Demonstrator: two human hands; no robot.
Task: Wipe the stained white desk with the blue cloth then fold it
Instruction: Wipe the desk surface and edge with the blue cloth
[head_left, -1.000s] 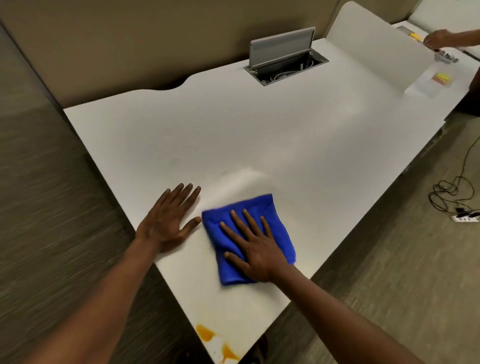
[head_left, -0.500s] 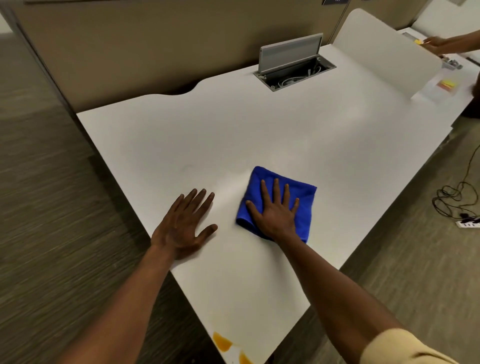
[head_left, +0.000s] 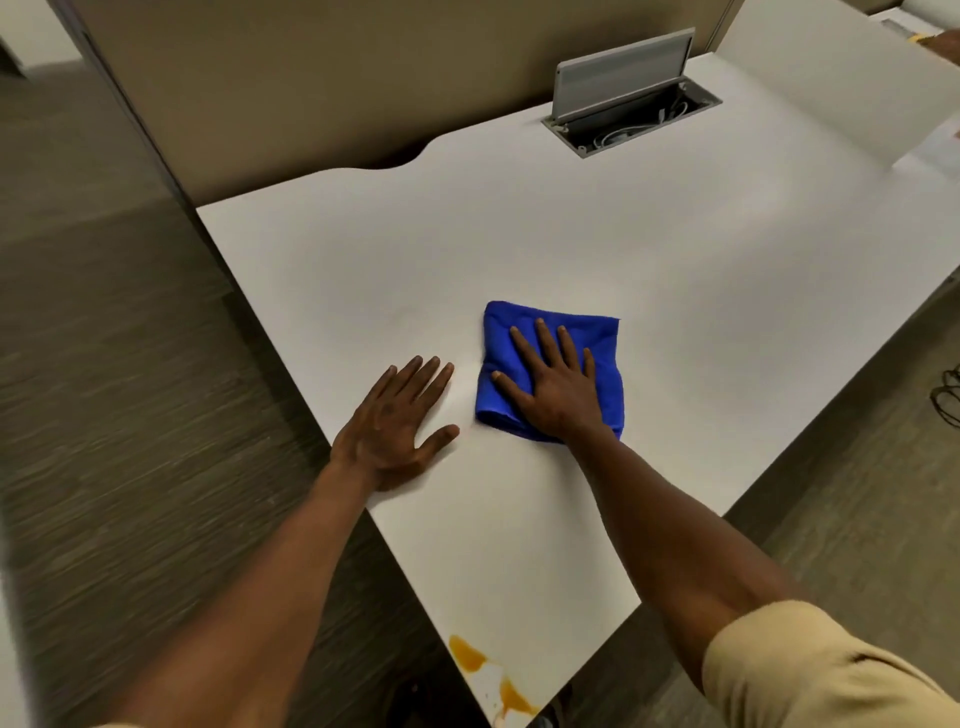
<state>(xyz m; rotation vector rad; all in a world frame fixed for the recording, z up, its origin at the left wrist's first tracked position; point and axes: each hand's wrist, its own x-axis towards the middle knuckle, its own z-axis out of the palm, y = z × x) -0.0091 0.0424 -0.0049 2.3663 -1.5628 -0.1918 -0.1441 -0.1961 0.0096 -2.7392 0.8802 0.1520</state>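
Blue cloth (head_left: 605, 332), folded square, flat under right hand (head_left: 558, 387).

Bare forearms, short tan sleeve (head_left: 810, 670)

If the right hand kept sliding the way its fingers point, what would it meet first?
Nothing nearby: past the cloth under the right hand lies bare desk. Far along, the cable box looks roughly in line, though depth is unclear.

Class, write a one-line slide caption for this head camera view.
Right hand presses the blue cloth on the white desk; left hand flat beside it; orange stain remains.
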